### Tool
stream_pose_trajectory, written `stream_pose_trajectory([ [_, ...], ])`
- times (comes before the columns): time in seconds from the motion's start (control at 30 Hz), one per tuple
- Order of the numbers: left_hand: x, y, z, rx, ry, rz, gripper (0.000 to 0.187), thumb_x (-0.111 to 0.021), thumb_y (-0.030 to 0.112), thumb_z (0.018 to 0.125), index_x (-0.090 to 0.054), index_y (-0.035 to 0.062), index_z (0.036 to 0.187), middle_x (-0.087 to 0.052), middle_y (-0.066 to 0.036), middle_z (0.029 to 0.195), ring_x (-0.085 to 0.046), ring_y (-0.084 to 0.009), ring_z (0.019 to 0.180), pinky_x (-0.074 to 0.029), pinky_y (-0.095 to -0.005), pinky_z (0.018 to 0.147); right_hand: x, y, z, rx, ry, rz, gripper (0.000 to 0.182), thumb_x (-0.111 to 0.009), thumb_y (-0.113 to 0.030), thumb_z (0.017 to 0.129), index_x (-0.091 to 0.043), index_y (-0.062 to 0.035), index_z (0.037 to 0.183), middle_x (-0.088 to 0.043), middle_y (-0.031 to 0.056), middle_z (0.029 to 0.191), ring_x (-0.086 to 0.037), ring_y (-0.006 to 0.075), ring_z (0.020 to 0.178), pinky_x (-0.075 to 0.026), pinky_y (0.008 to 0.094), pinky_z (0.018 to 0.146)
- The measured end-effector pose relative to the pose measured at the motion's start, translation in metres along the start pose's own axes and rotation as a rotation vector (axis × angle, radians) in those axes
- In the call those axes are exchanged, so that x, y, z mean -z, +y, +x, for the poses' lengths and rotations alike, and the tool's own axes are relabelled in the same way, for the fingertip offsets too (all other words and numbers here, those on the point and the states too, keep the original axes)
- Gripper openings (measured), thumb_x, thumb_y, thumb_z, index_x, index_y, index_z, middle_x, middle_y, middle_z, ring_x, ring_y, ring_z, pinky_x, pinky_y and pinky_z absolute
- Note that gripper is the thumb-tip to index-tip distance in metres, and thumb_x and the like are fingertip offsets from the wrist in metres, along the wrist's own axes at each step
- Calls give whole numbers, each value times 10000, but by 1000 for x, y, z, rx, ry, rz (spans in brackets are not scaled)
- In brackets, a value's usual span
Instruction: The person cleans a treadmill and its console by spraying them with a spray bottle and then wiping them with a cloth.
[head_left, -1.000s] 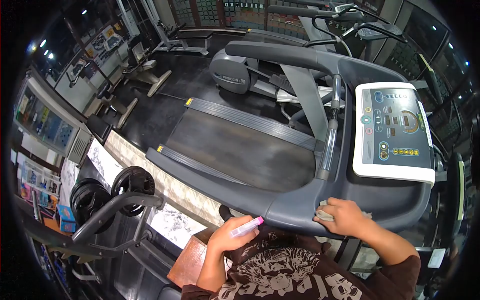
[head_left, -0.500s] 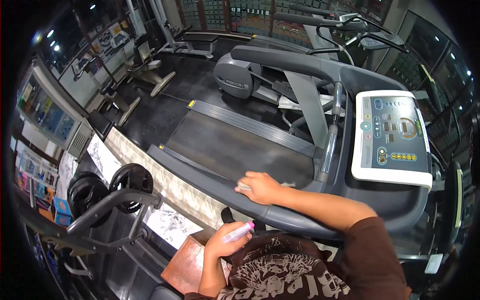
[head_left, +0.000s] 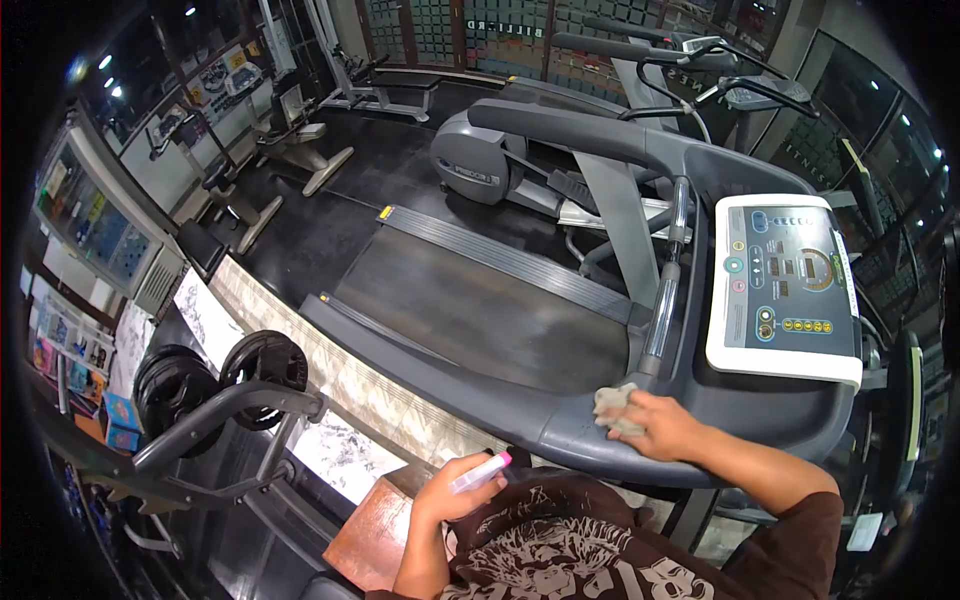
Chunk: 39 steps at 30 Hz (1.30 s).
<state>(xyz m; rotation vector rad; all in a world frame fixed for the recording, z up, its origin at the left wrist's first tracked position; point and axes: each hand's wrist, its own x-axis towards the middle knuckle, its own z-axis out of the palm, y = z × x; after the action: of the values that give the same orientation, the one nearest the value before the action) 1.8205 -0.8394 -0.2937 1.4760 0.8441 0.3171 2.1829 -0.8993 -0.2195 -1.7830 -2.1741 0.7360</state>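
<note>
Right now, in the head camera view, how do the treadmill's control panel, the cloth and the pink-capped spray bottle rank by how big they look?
1. Control panel, clearly the largest.
2. Cloth under the right hand, partly hidden by it.
3. Spray bottle in the left hand.
The last two look close; the hands cover part of each, so that order is unsure.

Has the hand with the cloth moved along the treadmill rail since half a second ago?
Yes. The right hand with the cloth slid back along the rail toward the console.

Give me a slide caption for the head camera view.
Right hand presses a cloth on the treadmill handrail; left hand holds a spray bottle.
</note>
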Motion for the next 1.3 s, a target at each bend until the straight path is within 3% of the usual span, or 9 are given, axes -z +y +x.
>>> stream_pose_trajectory([
  [0.23, 41, 3, -15, 66, 92, -108, 112, -708, 113, 858, -660, 29, 915, -671, -25, 769, -615, -90, 689, -490, -260, 626, -64, -36, 107, 102, -110, -175, 383, -581, -422, 954, -644, -176, 1241, -630, 125, 1014, -670, 356, 890, -549, 458, 781],
  [0.4, 58, 19, -13, -15, 102, -155, 95, -698, 85, 850, -657, 20, 905, -665, -25, 781, -622, -98, 689, -496, -258, 628, -109, -61, 190, 151, 283, 92, 372, -562, -413, 965, -589, -141, 1218, -635, 140, 1024, -650, 393, 935, -526, 491, 823],
  [0.5, 67, 14, -10, -38, 103, -168, 93, -698, 93, 850, -654, 23, 894, -662, -29, 774, -624, -103, 664, -495, -259, 615, -63, -63, 149, 70, -106, 1, 319, -565, -367, 961, -591, -139, 1184, -638, 137, 1007, -647, 379, 955, -518, 495, 822],
  [0.6, 82, 1, -13, -2, 117, -194, 97, -702, 86, 848, -651, 21, 899, -662, -35, 773, -626, -105, 664, -495, -260, 619, -32, -48, 62, 136, -111, -227, 297, -664, -303, 854, -599, -165, 1109, -639, 96, 976, -656, 326, 918, -530, 478, 756],
  [0.73, 104, -11, -20, 46, 134, -310, 117, -715, 54, 836, -644, -3, 911, -654, -47, 767, -641, -126, 674, -510, -276, 624, 11, -49, -21, -3, -182, -336, 359, -736, -270, 756, -593, -161, 1067, -593, 48, 899, -660, 272, 880, -561, 405, 695],
  [0.87, 116, -9, -24, 45, 154, -273, 123, -715, 47, 837, -641, -12, 914, -653, -53, 767, -650, -139, 681, -522, -285, 631, -18, -58, 2, 39, -93, -435, 303, -721, -248, 752, -568, -131, 986, -588, 41, 937, -653, 259, 844, -567, 409, 670],
  [1.0, 120, -3, -18, 28, 88, -250, 109, -707, 53, 838, -647, -1, 912, -662, -50, 785, -642, -125, 673, -510, -273, 628, -57, -81, 77, 89, 8, -349, 252, -630, -183, 822, -541, -123, 1050, -590, 79, 981, -662, 289, 907, -568, 431, 705],
  [1.13, 115, 16, -9, 67, 30, -212, 110, -709, 59, 830, -659, 8, 914, -672, -43, 815, -641, -113, 709, -508, -268, 648, -105, -89, 162, 228, 182, -164, 287, -640, -302, 856, -538, -130, 1062, -607, 98, 991, -662, 335, 919, -562, 466, 710],
  [1.3, 119, 6, -5, 24, 23, -187, 143, -728, 69, 817, -668, 10, 933, -680, -40, 830, -643, -108, 784, -509, -264, 691, -64, -103, 103, 145, 187, -285, 339, -614, -485, 897, -611, -154, 971, -642, 76, 842, -682, 312, 805, -545, 425, 640],
])
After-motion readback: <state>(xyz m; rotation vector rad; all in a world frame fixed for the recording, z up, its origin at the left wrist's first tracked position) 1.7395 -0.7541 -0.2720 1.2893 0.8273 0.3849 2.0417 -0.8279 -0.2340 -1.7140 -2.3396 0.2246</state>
